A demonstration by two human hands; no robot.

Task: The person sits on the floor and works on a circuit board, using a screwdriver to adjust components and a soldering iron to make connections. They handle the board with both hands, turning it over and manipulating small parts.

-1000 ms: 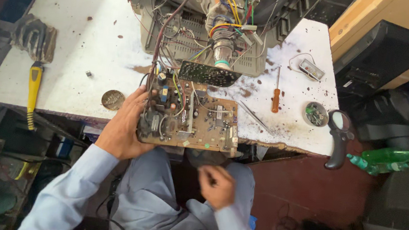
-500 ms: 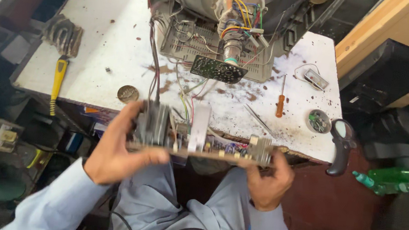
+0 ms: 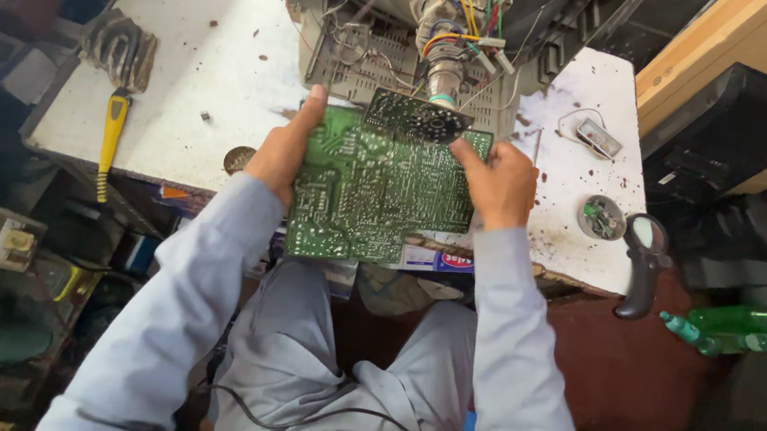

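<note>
Your left hand (image 3: pixel 282 151) is up in front of you, fingers closed in a grip. Your right hand (image 3: pixel 497 181) grips the same way. Both arms reach forward, bent a little.

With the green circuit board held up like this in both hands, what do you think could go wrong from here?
The circuit board is held solder side up by the left hand and right hand, close under the open television chassis. Its far edge may snag the coloured wires or knock the small round board on the tube neck. It also hangs partly past the table edge, so a slip might drop it into the lap.
</note>
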